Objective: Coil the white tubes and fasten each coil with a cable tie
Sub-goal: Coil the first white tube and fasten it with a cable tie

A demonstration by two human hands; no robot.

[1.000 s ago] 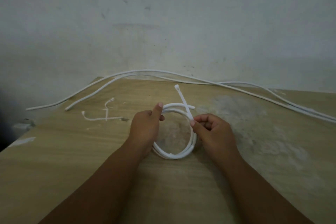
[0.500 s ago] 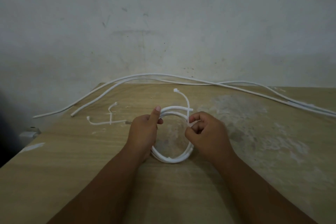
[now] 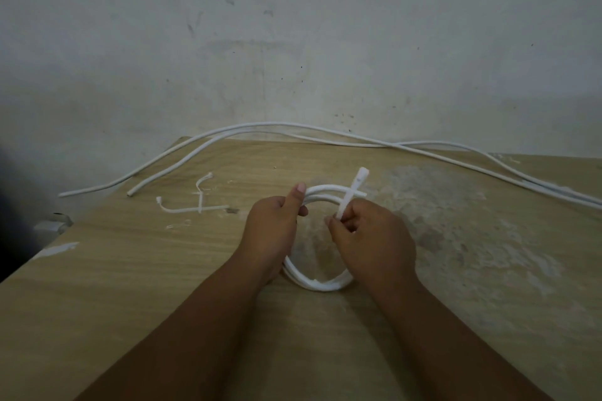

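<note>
A white tube wound into a coil (image 3: 321, 283) lies on the wooden table (image 3: 130, 270) between my hands. My left hand (image 3: 275, 231) grips the coil's left side, thumb pointing up. My right hand (image 3: 371, 241) pinches a white cable tie (image 3: 353, 187) that crosses over the coil's top right, its head end sticking up and away from me. The coil's right side is hidden under my right hand.
Two long white tubes (image 3: 277, 127) run uncoiled along the table's far edge, from the left end down to the right. Two loose cable ties (image 3: 198, 202) lie crossed at the left. A grey wall rises behind. The table's left edge drops off.
My right hand has shifted on the cable tie, which curled over the coil and now stands straighter, slanting up to the right. My left hand has kept its hold on the coil.
</note>
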